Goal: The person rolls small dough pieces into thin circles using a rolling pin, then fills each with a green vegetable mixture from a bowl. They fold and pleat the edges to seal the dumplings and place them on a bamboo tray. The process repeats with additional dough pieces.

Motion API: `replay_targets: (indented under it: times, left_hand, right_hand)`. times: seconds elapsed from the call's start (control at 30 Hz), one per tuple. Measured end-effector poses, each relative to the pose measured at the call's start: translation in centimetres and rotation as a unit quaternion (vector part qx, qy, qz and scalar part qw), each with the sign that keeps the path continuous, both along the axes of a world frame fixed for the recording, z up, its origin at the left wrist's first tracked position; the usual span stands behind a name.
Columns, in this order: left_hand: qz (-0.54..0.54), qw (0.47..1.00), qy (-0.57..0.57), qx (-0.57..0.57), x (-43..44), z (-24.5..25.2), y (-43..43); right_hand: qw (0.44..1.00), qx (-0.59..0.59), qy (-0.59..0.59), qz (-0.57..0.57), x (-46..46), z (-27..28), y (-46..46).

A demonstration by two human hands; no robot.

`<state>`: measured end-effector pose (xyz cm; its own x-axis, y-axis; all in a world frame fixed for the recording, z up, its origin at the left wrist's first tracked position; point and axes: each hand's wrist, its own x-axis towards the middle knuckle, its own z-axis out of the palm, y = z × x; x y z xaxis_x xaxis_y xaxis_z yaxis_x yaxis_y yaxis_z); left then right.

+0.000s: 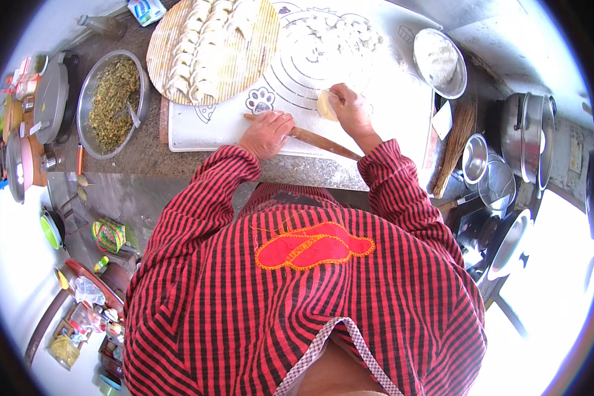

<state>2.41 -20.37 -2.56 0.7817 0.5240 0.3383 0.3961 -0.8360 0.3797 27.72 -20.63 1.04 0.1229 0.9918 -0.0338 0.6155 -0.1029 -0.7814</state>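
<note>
A tapered wooden rolling pin (pixel 321 142) lies slantwise near the front edge of a white pastry mat (pixel 213 141). Over its left part rests my left hand (pixel 270 132), fingers curled around the wood. My right hand (pixel 352 110) pinches the edge of a thin round dough wrapper (pixel 326 105) above the mat. At the mat's far side, several small floured dough pieces (pixel 344 32) are scattered. Rows of folded dumplings (pixel 198 54) sit on a round slatted tray (pixel 250 64), which overlaps the mat's far left corner.
Left of the tray stands a metal bowl (pixel 80 111) of chopped filling (pixel 111 101) with a spoon in it. A bowl of flour (pixel 438 59) is at the far right. Beside the mat lie a straw brush (pixel 455 143) and a small steel bowl (pixel 475 158); a large pot (pixel 524 138) stands beyond.
</note>
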Motion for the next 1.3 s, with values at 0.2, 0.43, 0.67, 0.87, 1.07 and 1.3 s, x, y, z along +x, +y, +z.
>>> replay_targets:
  times: [0.2, 0.43, 0.67, 0.87, 1.07, 1.3]
  left_hand:
    - [0.011, 1.000, 0.009, 0.010, 0.0, -0.3, 0.0]
    - [0.005, 1.000, -0.014, 0.007, -0.1, -0.4, 0.0]
    - [-0.016, 0.999, 0.014, 0.025, -0.3, -0.9, -0.2]
    - [-0.026, 0.998, 0.005, 0.057, -0.3, -0.3, -0.1]
    - [-0.055, 0.997, 0.004, 0.052, -0.5, -0.2, -0.2]
    - [-0.069, 0.996, 0.036, 0.037, -0.6, -0.8, -0.3]
  right_hand:
    - [0.982, -0.010, 0.183, 0.048, -7.5, 1.4, 6.1]
    - [0.963, -0.116, 0.233, 0.073, -10.1, 0.1, 8.4]
    - [0.950, -0.158, 0.263, 0.060, -9.7, 0.0, 7.0]
    - [0.973, -0.139, 0.172, 0.067, -8.5, -0.3, 6.8]
    - [0.974, -0.075, 0.213, 0.030, -9.0, -2.0, 5.6]
    - [0.962, -0.101, 0.237, 0.094, -10.9, 0.0, 5.5]
